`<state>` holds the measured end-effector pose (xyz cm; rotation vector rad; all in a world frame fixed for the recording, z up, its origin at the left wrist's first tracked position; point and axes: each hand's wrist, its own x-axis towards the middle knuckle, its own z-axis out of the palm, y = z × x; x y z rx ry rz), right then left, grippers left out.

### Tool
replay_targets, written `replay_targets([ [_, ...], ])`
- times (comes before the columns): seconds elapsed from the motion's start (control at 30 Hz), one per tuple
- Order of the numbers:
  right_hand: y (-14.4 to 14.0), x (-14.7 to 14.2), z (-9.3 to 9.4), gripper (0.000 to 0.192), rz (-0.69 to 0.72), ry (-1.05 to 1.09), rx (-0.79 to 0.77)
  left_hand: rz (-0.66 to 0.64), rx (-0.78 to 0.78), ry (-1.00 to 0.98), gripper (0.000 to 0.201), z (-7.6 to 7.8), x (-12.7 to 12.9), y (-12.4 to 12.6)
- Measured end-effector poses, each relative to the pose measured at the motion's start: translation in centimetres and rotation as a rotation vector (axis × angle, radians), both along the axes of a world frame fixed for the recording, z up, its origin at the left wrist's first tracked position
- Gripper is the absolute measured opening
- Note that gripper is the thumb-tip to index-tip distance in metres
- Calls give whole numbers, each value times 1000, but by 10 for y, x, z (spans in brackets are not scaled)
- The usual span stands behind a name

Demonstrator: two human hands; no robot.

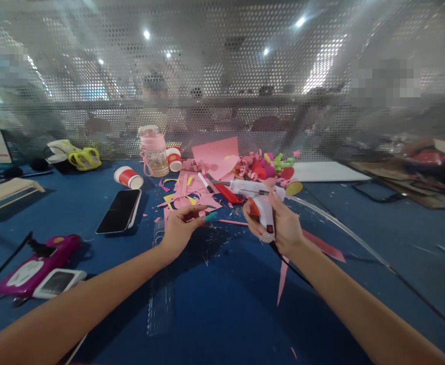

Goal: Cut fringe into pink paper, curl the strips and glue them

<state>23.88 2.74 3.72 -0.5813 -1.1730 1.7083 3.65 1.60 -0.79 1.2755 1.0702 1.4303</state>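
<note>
The right hand (283, 223) was clamped around the handle of a white glue gun (258, 200), fingers wrapped tight, orange trigger showing under the index finger, a small red switch low on the grip. The gun's barrel pointed toward nine o'clock, its nozzle aimed across at the left hand (180, 225). A black cord (294, 268) trailed from the handle's base toward five o'clock. The left hand was closed in a pinch on a small pink paper piece (196, 215), with a teal tip (210, 216) poking out at three o'clock of the fingers. The two hands were near each other but apart, above the blue table (226, 304).

At twelve o'clock of the hands lay a heap of pink paper scraps (192, 195) with yellow bits mixed in. A black smartphone (119, 211) lay face up at nine o'clock of the left hand, a red-and-white paper cup (128, 177) tipped on its side beyond it. A pink bottle (154, 151) stood at eleven o'clock.
</note>
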Motion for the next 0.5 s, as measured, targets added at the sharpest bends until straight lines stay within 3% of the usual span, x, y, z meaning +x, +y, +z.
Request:
replay_targets([
  [0.3,2,1,-3,39,0,-10,42,113,206,244,22,-4,-3,-1],
  [0.5,0,0,0,39,-5,-14,7,56,121,228,23,-6,-5,-2],
])
